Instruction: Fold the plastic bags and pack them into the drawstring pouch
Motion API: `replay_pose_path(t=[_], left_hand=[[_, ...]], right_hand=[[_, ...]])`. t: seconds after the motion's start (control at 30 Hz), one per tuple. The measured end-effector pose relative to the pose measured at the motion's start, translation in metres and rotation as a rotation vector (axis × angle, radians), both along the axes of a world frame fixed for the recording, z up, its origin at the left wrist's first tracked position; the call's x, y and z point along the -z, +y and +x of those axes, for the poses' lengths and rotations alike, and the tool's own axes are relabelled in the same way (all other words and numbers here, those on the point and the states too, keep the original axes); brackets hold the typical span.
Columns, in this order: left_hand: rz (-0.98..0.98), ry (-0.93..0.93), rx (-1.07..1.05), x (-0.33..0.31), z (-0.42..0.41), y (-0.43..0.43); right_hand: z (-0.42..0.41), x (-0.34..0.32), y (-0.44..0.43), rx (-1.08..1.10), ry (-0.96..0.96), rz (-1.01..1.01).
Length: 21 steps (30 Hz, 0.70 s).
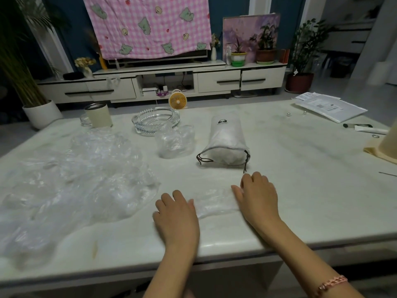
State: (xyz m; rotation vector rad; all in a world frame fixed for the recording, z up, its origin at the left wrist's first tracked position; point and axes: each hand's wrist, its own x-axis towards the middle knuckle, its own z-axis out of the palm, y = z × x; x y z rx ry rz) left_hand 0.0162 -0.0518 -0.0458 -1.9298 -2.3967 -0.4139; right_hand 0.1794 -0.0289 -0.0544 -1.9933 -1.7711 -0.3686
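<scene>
A small, flattened strip of clear plastic bag (214, 203) lay at the near edge of the pale marble-look tabletop (300, 168), stretched between the two hands. The left hand (176, 214) sat on its left end and the right hand (256, 194) on its right end, probably to keep the slippery film flat while a fold was set. Both hands' fingers were bent at the knuckles and close together, with the tips hidden. Whether they pinched the plastic or only pressed it could not be told.

The white drawstring pouch with dark cords (225, 143) lay on its side just beyond the hands. Its mouth faced the near edge, likely so the next folded bag could be pushed straight in, and it already looked well filled.

One bag was being folded. One crumpled clear bag (175, 143) sat left of the pouch. A loose heap of clear plastic bags (81, 179) spread over the left side, and its number could not be counted. There was one pouch. Farther back stood one ribbed glass ashtray (155, 120) and one cream cylindrical mug (98, 116).
</scene>
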Motion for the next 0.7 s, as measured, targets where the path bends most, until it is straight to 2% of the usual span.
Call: replay_pose_path(t=[0.07, 0.13, 0.2, 0.23, 0.27, 0.33, 0.37, 0.4, 0.43, 0.47, 0.53, 0.6, 0.63, 0.7], left_hand=[[0.006, 0.078, 0.036, -0.002, -0.002, -0.003], [-0.118, 0.101, 0.039, -0.004, -0.005, -0.006], [-0.085, 0.015, 0.081, -0.006, -0.006, -0.003], [-0.077, -0.142, 0.112, -0.010, -0.009, -0.002], [-0.024, -0.382, 0.138, -0.017, -0.013, -0.002], [-0.029, -0.924, 0.197, -0.033, -0.022, -0.001], [-0.069, -1.111, 0.248, -0.040, -0.024, 0.000], [-0.122, -1.200, 0.304, -0.049, -0.026, -0.001], [-0.178, -1.214, 0.356, -0.060, -0.028, -0.004], [-0.234, -1.203, 0.407, -0.068, -0.031, -0.007], [-0.333, -1.171, 0.467, -0.078, -0.036, -0.012], [-0.399, -1.136, 0.506, -0.082, -0.041, -0.018], [-0.393, -1.123, 0.503, -0.083, -0.043, -0.019], [-0.239, -1.159, 0.414, -0.083, -0.047, -0.017]], right_hand=[[0.005, 0.004, 0.000, 0.030, -0.034, 0.060], [0.015, 0.005, 0.001, 0.062, -0.056, 0.057], [0.027, 0.001, 0.001, 0.092, -0.055, 0.065], [0.032, -0.003, 0.000, 0.075, 0.011, 0.053], [0.036, -0.011, 0.000, 0.018, 0.134, 0.025], [0.032, -0.035, -0.003, -0.214, 0.593, -0.085], [0.027, -0.050, -0.007, -0.357, 0.863, -0.156], [0.020, -0.066, -0.011, -0.516, 1.064, -0.259], [0.012, -0.077, -0.012, -0.656, 1.163, -0.411], [0.005, -0.085, -0.013, -0.760, 1.183, -0.591], [-0.009, -0.087, -0.015, -0.868, 1.080, -0.873], [-0.016, -0.079, -0.018, -0.902, 1.031, -0.992], [-0.017, -0.075, -0.020, -0.897, 1.067, -1.007], [-0.017, -0.068, -0.027, -0.891, 1.154, -0.991]])
